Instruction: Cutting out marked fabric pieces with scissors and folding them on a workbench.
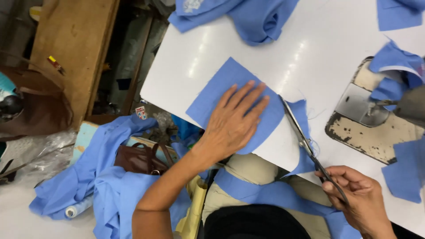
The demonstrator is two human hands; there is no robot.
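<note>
Left hand (pixel 233 121) spread flat on blue fabric piece (pixel 230 99) on white counter (pixel 310 53); right hand (pixel 356 199) gripping scissors (pixel 305 141) at fabric's right edge; brown bag (pixel 139 159), contents unseen, lower left.

One small label (pixel 141 113) is seen just off the worktop's (pixel 310 53) left edge, below its corner. It is roughly rectangular, white with red and blue markings, and slightly tilted. No packages, signs or screens are visible elsewhere in the view.
</note>
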